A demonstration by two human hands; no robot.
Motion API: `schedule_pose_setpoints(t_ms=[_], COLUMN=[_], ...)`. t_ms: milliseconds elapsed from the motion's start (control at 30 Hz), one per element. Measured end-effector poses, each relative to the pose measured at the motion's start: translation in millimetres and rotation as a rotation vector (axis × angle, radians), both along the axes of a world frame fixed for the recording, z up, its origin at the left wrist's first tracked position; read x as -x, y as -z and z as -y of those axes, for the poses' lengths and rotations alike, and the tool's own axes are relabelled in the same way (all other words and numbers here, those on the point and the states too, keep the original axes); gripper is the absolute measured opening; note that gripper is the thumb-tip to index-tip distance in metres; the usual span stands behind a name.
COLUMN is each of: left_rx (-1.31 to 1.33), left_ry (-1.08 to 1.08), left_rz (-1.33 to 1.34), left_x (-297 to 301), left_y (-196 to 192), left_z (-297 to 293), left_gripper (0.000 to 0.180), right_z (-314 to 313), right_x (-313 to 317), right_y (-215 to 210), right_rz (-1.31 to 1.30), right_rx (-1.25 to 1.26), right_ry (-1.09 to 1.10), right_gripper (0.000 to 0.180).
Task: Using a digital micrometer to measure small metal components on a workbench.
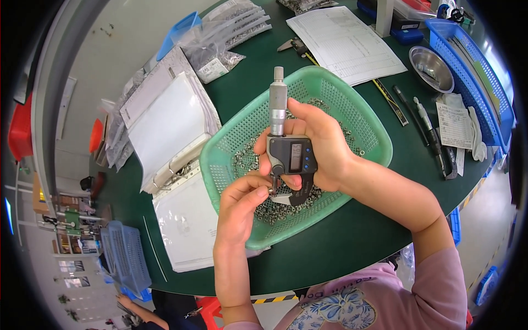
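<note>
We see a small grey rectangular screen [296, 155] on the dark micrometer [288, 144] held over the green basket. Clear plastic bags [223, 34] of small metal parts lie at the table's far left, one bearing a white label [213, 68]. A white printed form [345, 41] lies beyond the basket.

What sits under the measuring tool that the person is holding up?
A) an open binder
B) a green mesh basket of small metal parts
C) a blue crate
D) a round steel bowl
B: the digital micrometer, gripped in the right hand, is held over the green mesh basket, whose floor is strewn with small metal parts.
</note>
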State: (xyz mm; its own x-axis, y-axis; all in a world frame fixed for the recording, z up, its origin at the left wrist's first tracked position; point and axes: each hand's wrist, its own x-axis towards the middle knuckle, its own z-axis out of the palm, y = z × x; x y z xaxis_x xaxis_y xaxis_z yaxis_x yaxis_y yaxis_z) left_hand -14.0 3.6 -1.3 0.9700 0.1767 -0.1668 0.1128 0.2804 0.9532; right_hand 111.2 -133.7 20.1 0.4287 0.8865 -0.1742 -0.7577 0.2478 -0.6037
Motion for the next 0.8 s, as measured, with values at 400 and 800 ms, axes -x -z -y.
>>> schedule_pose_setpoints(t_ms=[400, 800], left_rx=[0.005, -0.018], left_ry=[0.084, 0.091], left_rz=[0.034, 0.041], left_x=[0.6, 2.0], left_y=[2.5, 2.7], left_z=[-0.7, -1.1], left_gripper=[0.008, 0.007], right_z=[-0.1, 0.8], right_x=[0.0, 2.5], right_y=[3.3, -2.6], right_rz=[0.044, 0.104], right_rx=[0.013, 0.047], right_ry=[-0.041, -0.027], right_gripper=[0.06, 0.057])
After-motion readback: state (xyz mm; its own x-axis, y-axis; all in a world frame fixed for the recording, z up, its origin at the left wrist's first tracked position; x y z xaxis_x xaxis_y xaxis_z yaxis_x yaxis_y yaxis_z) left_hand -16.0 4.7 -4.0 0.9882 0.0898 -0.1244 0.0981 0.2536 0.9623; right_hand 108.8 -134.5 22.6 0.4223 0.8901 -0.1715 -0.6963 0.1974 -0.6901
